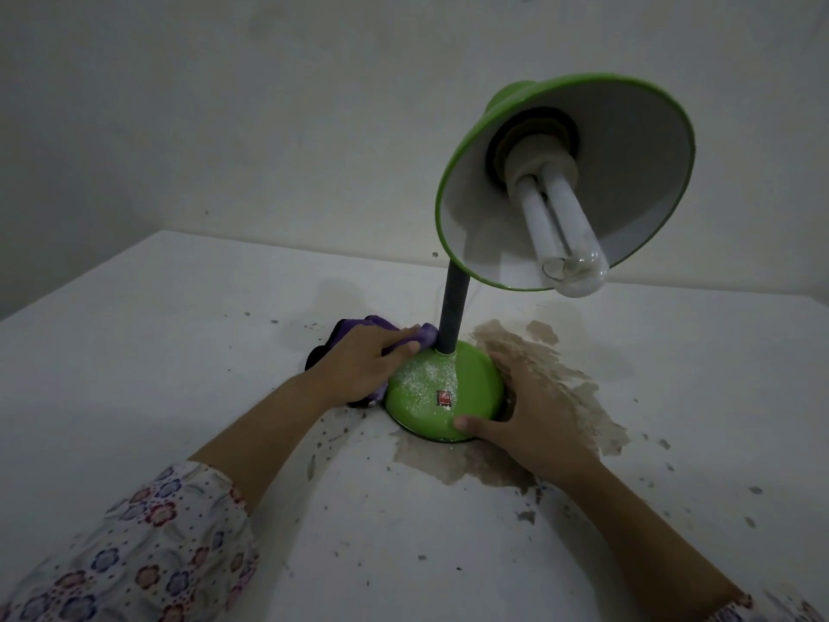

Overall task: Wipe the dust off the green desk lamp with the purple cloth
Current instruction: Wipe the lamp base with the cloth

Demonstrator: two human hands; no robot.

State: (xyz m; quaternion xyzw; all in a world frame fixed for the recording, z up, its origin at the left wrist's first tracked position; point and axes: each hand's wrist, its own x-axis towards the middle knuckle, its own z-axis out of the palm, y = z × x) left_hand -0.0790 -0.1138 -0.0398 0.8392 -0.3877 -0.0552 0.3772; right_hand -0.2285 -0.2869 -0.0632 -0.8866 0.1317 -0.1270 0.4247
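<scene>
**Left hand presses cloth to lamp base while right hand steadies it**

Left hand (359, 359), curled closed around the bunched purple cloth (343, 334), holds it against the upper-left side of the green desk lamp's (565, 181) domed base (442, 392), just beside the dark neck (454, 316). Right hand (534, 410) lies spread open, gripping nothing, palm against the base's right edge, thumb on its lower rim.

White dust (421, 381) still speckles the dome's left half around the red switch (444, 398). A hard sweep could likely press that switch or skid the base over the stained patch (560, 383) of the table (179, 352). The tilted shade (583, 172) and bare bulb (560, 235) hang at upper right, where a raised hand might knock them.

Open tabletop lies left and toward the bottom of the frame; the wall (269, 127) closes off the table's far edge.
</scene>
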